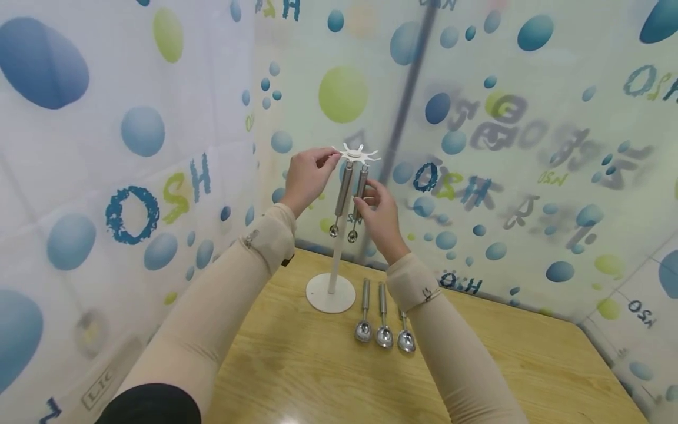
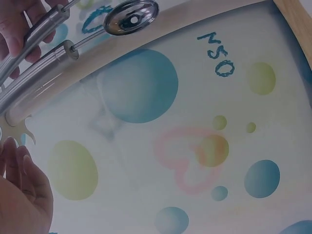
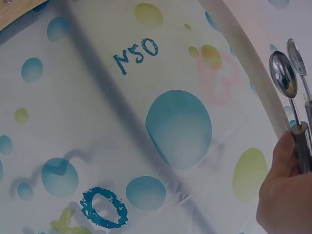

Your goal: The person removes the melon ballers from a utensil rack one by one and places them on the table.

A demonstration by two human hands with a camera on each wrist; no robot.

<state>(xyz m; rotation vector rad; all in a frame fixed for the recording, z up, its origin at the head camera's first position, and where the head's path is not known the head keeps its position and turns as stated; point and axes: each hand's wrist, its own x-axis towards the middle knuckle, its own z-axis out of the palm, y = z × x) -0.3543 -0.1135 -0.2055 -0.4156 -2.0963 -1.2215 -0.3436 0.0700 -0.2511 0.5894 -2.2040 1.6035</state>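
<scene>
A white stand (image 1: 336, 253) rises from a round base, topped by a star-shaped hook ring (image 1: 355, 155). Two steel measuring spoons hang there, small bowls downward. At the ring's left edge, my left hand (image 1: 311, 176) pinches a hook between thumb and fingers. My right hand (image 1: 380, 215) holds the handle of the right measuring spoon (image 1: 362, 187); the right wrist view shows its bowl (image 3: 283, 74) above the fingers. The left measuring spoon (image 1: 344, 191) hangs beside it, untouched by either hand. Where the right spoon's top meets its hook is too small to make out.
Several larger measuring spoons (image 1: 384, 337) lie side by side on the wooden table (image 1: 296, 365), right of the stand's base; my right sleeve partly covers one. Patterned curtains (image 1: 477, 176) close off the back and the left side (image 1: 159, 247).
</scene>
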